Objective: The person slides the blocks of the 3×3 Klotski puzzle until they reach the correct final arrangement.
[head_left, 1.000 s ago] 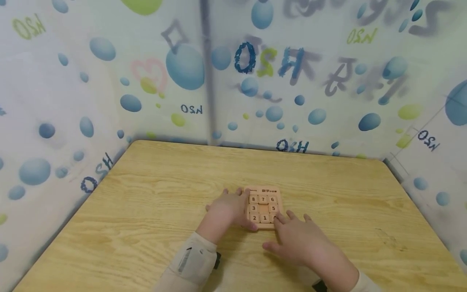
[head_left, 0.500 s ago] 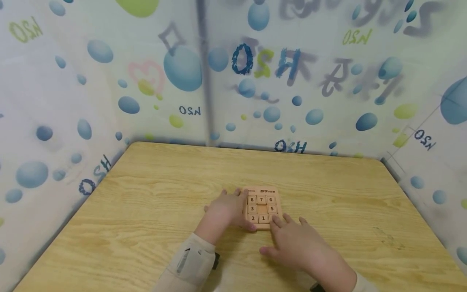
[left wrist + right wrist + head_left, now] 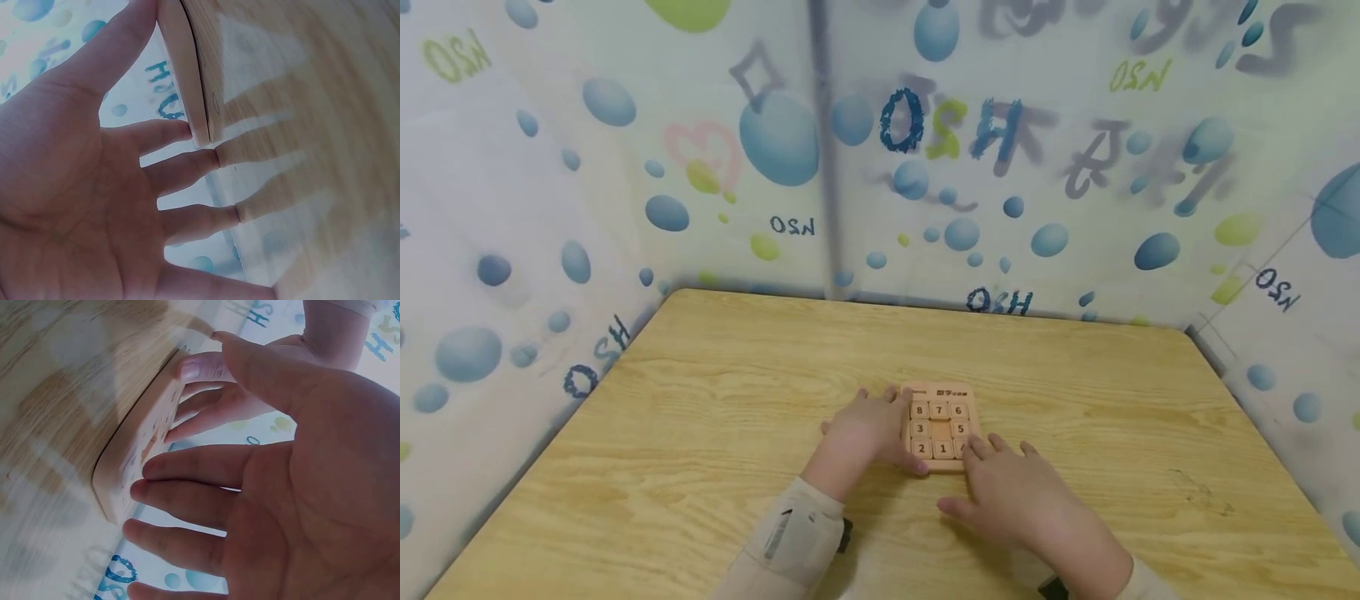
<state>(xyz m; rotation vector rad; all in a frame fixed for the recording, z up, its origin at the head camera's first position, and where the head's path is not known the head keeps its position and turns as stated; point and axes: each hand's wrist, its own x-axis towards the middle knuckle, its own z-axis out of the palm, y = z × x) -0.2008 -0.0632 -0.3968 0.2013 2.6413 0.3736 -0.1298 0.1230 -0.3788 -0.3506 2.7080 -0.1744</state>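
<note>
A wooden number slide puzzle lies flat on the table in the head view. Its numbered tiles ring a bare middle square, with 8, 7 and 6 along the far row. At its left side my left hand spreads its fingers, the thumb against the near left corner and the index finger at the far left corner. My right hand has its fingers extended, the index fingertip over the near right tile, partly covering it. From the right wrist view, the right fingers look straight beside the board's edge.
The wood-grain table extends around the board on all sides. Behind it rise walls printed with blue and green drops and lettering. A light sleeve and wrist strap cover the left forearm.
The right fingertips shift slightly inward over the near right tile, then back outward, uncovering part of its number. The tile order and the left hand's hold stay the same.
</note>
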